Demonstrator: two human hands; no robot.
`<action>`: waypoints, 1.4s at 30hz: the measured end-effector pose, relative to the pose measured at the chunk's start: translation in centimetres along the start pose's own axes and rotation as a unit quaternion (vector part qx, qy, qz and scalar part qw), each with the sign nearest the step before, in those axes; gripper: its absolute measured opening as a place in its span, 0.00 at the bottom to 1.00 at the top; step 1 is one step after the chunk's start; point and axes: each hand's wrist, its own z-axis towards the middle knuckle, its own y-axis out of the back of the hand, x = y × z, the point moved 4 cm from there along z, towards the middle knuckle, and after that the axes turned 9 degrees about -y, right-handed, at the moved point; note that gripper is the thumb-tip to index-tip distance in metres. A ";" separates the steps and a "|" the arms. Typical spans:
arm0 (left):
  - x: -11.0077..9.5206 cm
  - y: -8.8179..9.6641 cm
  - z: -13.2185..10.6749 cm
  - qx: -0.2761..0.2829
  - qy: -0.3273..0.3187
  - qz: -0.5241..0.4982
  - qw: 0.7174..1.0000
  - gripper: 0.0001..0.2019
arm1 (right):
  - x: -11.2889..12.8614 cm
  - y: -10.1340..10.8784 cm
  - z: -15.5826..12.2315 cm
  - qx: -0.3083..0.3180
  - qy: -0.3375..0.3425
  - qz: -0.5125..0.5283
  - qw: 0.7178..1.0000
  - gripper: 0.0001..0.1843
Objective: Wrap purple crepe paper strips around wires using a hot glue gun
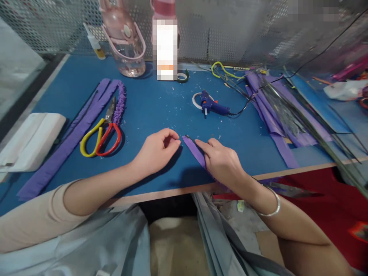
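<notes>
My right hand [222,159] grips a narrow purple strip [194,150], perhaps fabric or crepe paper. The index finger lies along the strip, and a dark bit shows at its far end; the rest passes under the hand. Just left of that end, my left hand [158,151] is closed, thumb and index tip brought together. Whatever they pinch, if anything, is too small to make out. Beyond the hands lies a blue hot glue gun [214,105] beside a white ring [197,100]. Scissors [107,130] with one yellow and one red handle rest to the left.
Long purple strips [66,153] and a ruffled purple piece [120,101] lie at left beside a white box [31,142]. A pink bottle [126,42], a phone [165,50] and green tape [182,77] stand behind. Purple sheets [304,115] and thin stems [324,142] cover the right.
</notes>
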 end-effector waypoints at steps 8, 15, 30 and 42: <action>0.1 -2.7 -0.1 0.042 0.250 -0.357 0.899 0.09 | 0.3 0.1 -0.3 -0.047 -0.024 0.080 0.995 0.24; 0.4 -3.2 0.3 -0.025 0.188 -0.431 0.882 0.06 | 1.2 0.0 -0.4 -0.103 0.016 0.063 0.993 0.22; 1.0 -0.6 0.2 -0.028 0.001 -0.469 0.883 0.15 | 1.8 2.9 0.7 -0.186 0.110 0.126 0.968 0.20; 1.2 1.3 1.1 -0.142 -0.004 -0.567 0.811 0.16 | 2.4 3.1 6.9 -0.236 0.266 0.154 0.922 0.18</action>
